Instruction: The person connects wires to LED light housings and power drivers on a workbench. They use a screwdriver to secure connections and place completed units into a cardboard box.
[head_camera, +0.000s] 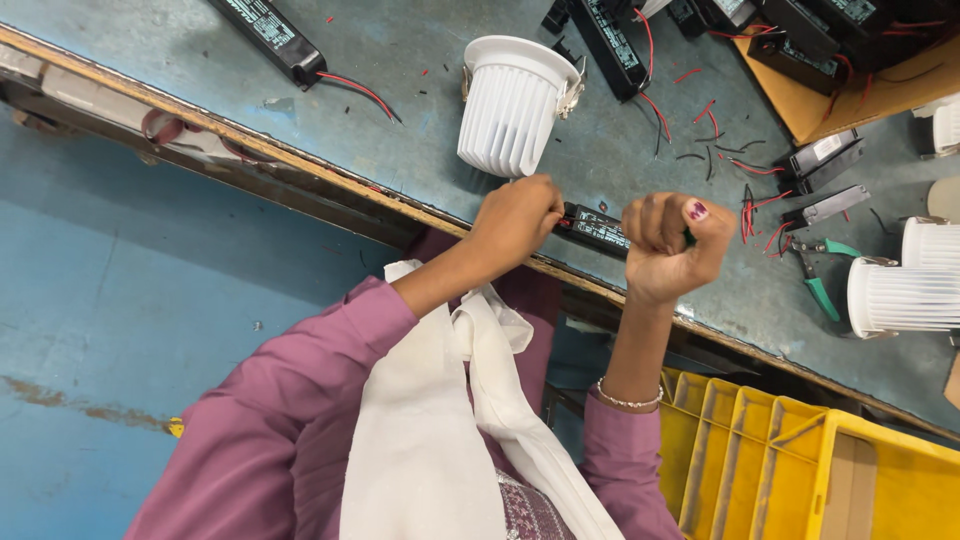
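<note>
Small black rectangular plastic driver box (597, 226): light, rigid, I judge; my left hand (515, 218) pinches its end, right hand (668, 246) fisted on something green, best held by the casing.

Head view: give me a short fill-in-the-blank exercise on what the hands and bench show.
1. Both hands, left hand and right hand, are closed around a small black ____ box.
2. The ribbed white lamp housing stands just beyond the ____ hand.
3. The pliers on the workbench have ____ handles.
4. The crate below the bench is ____.

Missing words: driver; left; green; yellow
</note>
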